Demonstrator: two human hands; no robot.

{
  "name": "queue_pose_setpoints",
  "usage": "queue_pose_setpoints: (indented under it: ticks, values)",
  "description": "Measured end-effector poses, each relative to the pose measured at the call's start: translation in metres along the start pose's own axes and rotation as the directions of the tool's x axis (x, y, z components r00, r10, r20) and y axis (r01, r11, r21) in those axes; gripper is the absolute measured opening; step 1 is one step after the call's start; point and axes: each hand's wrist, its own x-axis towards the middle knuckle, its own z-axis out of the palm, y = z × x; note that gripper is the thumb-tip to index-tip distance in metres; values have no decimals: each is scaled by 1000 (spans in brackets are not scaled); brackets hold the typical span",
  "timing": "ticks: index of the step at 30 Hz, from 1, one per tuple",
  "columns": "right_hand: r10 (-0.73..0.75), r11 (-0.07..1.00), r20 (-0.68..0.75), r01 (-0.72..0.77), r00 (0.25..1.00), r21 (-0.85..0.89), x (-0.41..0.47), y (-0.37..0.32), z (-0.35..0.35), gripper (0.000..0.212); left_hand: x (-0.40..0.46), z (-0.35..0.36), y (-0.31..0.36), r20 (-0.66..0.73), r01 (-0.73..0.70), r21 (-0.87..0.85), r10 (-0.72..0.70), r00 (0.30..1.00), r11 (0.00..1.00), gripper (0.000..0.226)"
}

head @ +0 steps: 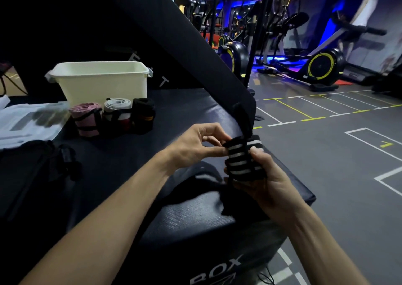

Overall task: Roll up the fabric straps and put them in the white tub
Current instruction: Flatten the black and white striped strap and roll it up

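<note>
Striped strap roll in both hands

Gripping black-and-white striped strap roll (pixel 244 157) in curled right hand (pixel 264 177), above black padded box (pixel 195 215). Pinching its near end with left hand (pixel 195 145) fingertips. Standing beyond: pink roll (pixel 87 119), grey roll (pixel 117 115), black roll (pixel 143 115), touching white tub (pixel 102 82).

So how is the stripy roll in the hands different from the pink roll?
The stripy roll is black with white stripes; the pink roll is pink with black bands. The stripy roll is held up by the left hand and right hand; the pink roll stands on the pad beside the tub. Both are rolled straps.
</note>
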Motion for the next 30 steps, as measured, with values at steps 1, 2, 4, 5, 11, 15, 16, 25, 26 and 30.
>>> queue_pose_setpoints:
  ticks: [1,2,4,5,11,15,16,25,26,30]
  values:
    - [-50,995,-36,46,998,-92,2,0,-1,68,0,2,-1,-4,11,21,-11,1000,1000,20]
    - [-108,980,-59,97,992,-172,4,-1,-2,68,1,3,-1,-9,20,35,-19,1000,999,21]
    - [-227,933,-99,188,969,-307,6,-3,-4,57,-1,3,1,-23,42,40,-41,999,998,24]
    - [-281,896,-117,218,952,-386,6,-4,-5,55,-2,1,3,-22,54,26,-54,998,998,26]
    - [-427,665,-93,242,900,-707,4,-11,-13,47,-7,-14,12,-6,78,-199,-80,997,977,22]
    - [-480,568,-67,252,874,-783,5,-9,-12,41,-4,-17,13,-43,95,-282,-112,993,955,18]
    - [-483,573,-74,251,872,-780,6,-9,-13,41,-4,-18,13,-24,93,-341,-107,994,935,18]
    - [-342,883,-166,256,925,-392,8,-12,-2,36,2,-1,16,31,281,-356,-289,957,891,22]
    - [-294,925,-150,242,944,-292,8,-11,1,36,2,3,14,34,301,-342,-309,951,890,23]
    - [-182,983,-35,183,983,0,5,-10,14,38,4,18,8,48,355,-336,-361,931,872,28]
